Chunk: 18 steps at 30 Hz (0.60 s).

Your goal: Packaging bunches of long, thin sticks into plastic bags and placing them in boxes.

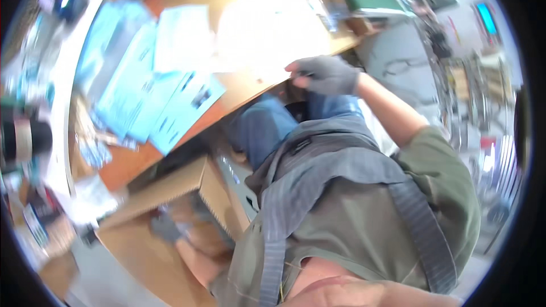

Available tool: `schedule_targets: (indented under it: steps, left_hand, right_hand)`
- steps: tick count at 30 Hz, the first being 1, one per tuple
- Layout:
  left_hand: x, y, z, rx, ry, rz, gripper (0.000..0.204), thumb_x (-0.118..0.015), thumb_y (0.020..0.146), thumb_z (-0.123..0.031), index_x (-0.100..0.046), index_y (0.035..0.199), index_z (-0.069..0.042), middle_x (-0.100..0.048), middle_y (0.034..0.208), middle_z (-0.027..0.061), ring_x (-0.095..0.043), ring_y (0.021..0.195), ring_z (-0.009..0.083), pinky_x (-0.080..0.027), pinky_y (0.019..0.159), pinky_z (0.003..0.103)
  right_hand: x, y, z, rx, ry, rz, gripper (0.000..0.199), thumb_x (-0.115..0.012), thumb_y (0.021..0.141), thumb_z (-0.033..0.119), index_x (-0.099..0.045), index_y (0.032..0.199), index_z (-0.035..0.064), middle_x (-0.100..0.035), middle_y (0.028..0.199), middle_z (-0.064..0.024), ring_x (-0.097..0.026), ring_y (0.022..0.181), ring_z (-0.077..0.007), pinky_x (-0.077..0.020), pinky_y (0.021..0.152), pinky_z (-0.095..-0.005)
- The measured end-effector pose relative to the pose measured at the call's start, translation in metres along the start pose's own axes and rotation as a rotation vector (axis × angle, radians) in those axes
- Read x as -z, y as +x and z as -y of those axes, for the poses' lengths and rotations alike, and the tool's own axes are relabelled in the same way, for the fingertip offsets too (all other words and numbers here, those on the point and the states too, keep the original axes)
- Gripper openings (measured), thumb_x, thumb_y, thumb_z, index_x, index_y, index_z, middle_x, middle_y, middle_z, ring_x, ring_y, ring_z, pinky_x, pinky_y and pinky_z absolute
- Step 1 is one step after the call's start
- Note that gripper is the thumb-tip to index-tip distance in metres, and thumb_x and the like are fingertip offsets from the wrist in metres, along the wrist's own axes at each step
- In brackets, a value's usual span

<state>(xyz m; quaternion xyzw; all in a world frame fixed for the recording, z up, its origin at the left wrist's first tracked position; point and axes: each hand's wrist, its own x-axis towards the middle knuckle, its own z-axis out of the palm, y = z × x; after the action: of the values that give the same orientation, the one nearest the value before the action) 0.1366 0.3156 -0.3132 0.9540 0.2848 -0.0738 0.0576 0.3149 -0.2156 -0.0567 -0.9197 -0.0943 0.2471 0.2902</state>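
Note:
My left hand (166, 228), in a grey glove, reaches down into an open cardboard box (131, 250) at the lower left. Motion smears its fingers, so its grip does not show. Beside it in the box is a blurred brownish shape (207, 233), too smeared to name. My right hand (327, 75), in a grey glove with bare fingertips, hovers at the front edge of the wooden desk (239, 88). Its thumb and forefinger are bent and a little apart, and nothing shows between them. Several light-blue printed sheets (136, 91) lie on the desk, left of my right hand.
A white sheet (182, 37) overlaps the blue ones, and glare washes out the desk's middle. Small clear plastic bags (94, 153) lie at its left end. A grey panel (392, 51) stands right of the desk. My knees (261, 125) are under the desk's edge.

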Motion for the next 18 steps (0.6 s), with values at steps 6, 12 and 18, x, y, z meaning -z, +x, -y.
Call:
schedule_targets:
  steps: [6,12,18]
  left_hand:
    - [0.1,0.045,-0.05,-0.221,-0.422,-0.5,0.034,-0.051,0.094,-0.032,-0.063,0.096,0.0,-0.065,0.083,0.0164,-0.061,0.075,0.0292,-0.048,0.064,0.036]
    - [0.183,0.089,-0.192,-0.752,-0.348,-0.485,0.029,-0.053,0.091,-0.028,-0.065,0.093,-0.001,-0.065,0.08,0.0152,-0.06,0.071,0.0289,-0.048,0.062,0.036]
    - [0.241,0.054,-0.373,-1.266,-0.181,-0.403,0.024,-0.055,0.089,-0.024,-0.066,0.09,-0.002,-0.065,0.077,0.0139,-0.06,0.068,0.0285,-0.048,0.06,0.036]
  right_hand:
    - [-0.016,-0.029,-0.085,-0.063,0.122,-0.063,0.025,-0.057,0.083,0.017,-0.059,0.103,0.0037,-0.063,0.09,-0.0107,-0.061,0.092,-0.022,-0.0456,0.078,-0.0312]
    - [-0.037,-0.117,-0.186,-0.279,0.048,-0.512,0.043,-0.059,0.076,0.025,-0.055,0.116,0.0083,-0.06,0.109,-0.0189,-0.055,0.105,-0.0349,-0.0419,0.09,-0.0409]
    - [0.018,-0.32,-0.364,-1.395,-0.586,-0.957,0.067,-0.069,0.066,0.036,-0.046,0.119,0.0029,-0.048,0.113,-0.0207,-0.047,0.106,-0.0387,-0.038,0.088,-0.046]
